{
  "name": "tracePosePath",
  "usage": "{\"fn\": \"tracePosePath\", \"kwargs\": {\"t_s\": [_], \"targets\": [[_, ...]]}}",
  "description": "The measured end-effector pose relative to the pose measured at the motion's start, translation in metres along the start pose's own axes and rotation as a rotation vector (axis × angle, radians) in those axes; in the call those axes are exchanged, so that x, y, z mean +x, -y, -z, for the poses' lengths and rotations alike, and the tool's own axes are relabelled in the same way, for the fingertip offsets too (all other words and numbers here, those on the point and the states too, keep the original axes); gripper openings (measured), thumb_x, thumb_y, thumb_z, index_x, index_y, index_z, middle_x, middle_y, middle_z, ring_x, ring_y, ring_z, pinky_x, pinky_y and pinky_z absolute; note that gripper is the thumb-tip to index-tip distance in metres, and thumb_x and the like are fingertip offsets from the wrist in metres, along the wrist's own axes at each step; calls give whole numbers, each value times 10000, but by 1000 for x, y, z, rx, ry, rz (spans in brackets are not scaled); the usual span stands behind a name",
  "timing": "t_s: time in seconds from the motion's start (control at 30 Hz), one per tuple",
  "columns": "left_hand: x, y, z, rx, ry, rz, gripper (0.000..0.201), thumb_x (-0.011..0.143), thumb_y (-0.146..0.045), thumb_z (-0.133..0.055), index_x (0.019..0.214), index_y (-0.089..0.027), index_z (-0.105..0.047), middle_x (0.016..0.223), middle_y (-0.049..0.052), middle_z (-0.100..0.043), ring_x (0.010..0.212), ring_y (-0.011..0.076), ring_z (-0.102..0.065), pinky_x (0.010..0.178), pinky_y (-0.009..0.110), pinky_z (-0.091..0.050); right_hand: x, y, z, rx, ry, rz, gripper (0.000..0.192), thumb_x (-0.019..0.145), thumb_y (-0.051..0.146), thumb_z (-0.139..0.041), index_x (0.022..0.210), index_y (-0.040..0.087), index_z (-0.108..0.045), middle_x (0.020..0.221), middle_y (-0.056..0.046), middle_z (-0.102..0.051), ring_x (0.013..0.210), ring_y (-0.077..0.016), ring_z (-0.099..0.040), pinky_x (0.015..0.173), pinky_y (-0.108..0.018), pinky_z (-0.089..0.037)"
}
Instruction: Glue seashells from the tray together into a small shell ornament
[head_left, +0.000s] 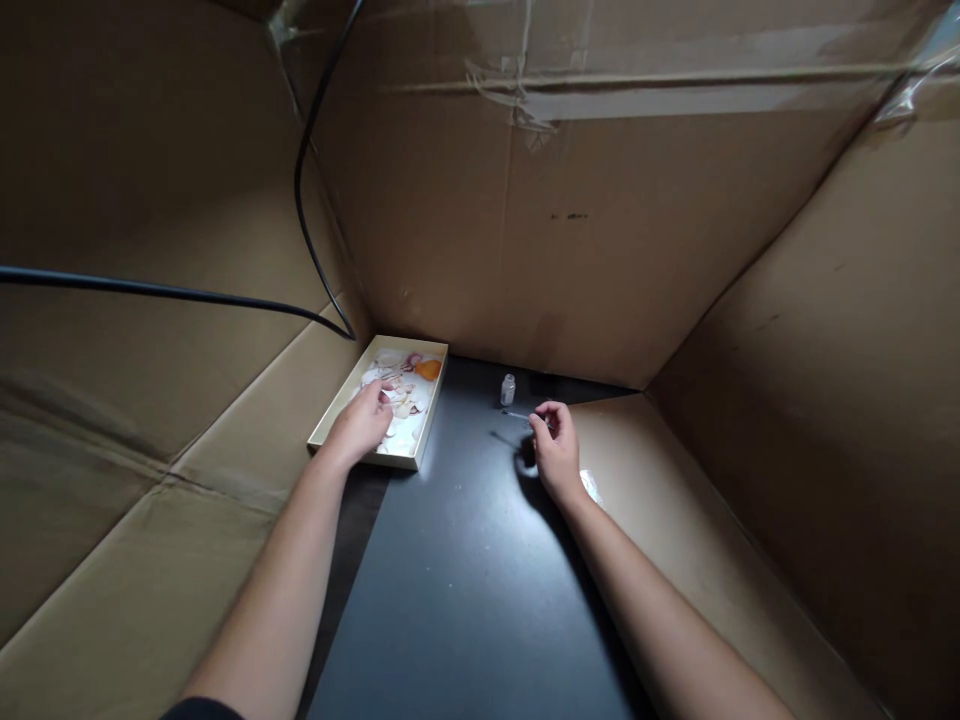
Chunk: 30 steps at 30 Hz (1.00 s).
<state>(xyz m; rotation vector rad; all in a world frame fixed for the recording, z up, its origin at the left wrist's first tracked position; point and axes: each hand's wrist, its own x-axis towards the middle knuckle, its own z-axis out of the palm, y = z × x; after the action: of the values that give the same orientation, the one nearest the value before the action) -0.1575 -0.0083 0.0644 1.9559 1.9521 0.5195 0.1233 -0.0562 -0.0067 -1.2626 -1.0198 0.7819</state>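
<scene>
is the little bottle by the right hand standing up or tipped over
Upright: the small bottle stands on its base on the dark table, cap on top, just beyond the right hand.

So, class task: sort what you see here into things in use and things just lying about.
In use: left hand in the shallow box of shells; right hand pinching a thin tool; small bottle beside it.

Lying about: black cable; cardboard walls; tape.

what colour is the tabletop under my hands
Matte black tabletop, best seen in the head view, between cardboard walls.
</scene>
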Motion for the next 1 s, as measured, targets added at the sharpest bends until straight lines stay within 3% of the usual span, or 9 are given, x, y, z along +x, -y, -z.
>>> {"fn": "tracePosePath", "kwargs": {"t_s": [0.07,0.13,0.23,0.4,0.53,0.7,0.9,1.0], "targets": [[-4,6,3,93,9,-25,294,798,-222,-412,1031,-173,-583,1024,72,-617,824,175,-586,699,268,-432,0,1,0,3,5,-6,203,805,367,-555,905,208,-478,722,33,-421,611,-99,-396,572,-236,-330],[-8,9,8,209,108,-23,250,790,-237,-414,941,-183,-606,997,75,-632,893,212,-588,736,291,-433,0,2,0,9,8,-12,203,803,369,-557,899,208,-478,718,34,-417,614,-101,-399,577,-238,-332],[-9,12,13,339,220,-24,304,743,-222,-464,1002,-185,-617,1065,94,-625,1005,255,-567,821,321,-427,0,3,-1,20,7,-9,205,800,369,-559,898,209,-476,734,28,-429,628,-104,-408,584,-241,-337],[-4,13,14,362,255,-35,436,670,-113,-456,1068,-185,-618,1081,97,-621,1018,251,-560,831,306,-424,0,3,-1,17,3,-8,210,797,366,-561,907,211,-471,732,31,-424,621,-102,-404,579,-241,-338],[-2,12,20,215,197,14,286,742,-173,-426,947,-161,-626,931,84,-638,862,212,-588,725,275,-427,0,3,-1,19,2,-13,213,796,369,-564,903,210,-473,734,35,-421,617,-97,-397,576,-236,-333],[-1,12,23,66,93,81,373,720,-139,-413,1042,-159,-601,882,70,-629,800,194,-581,674,264,-415,-1,3,0,13,12,-17,213,803,372,-557,914,210,-474,735,33,-425,617,-98,-397,573,-229,-336],[3,19,12,21,146,54,434,682,-157,-422,1081,-174,-590,789,41,-606,699,183,-558,610,268,-409,0,-1,0,5,4,11,220,802,386,-556,911,210,-481,734,26,-427,625,-107,-405,576,-232,-342],[4,25,8,82,145,45,432,700,-167,-417,1093,-191,-596,866,61,-618,764,204,-575,676,293,-440,1,-1,0,-3,-2,23,218,798,388,-559,901,211,-486,726,24,-433,625,-110,-411,579,-235,-346]]}}
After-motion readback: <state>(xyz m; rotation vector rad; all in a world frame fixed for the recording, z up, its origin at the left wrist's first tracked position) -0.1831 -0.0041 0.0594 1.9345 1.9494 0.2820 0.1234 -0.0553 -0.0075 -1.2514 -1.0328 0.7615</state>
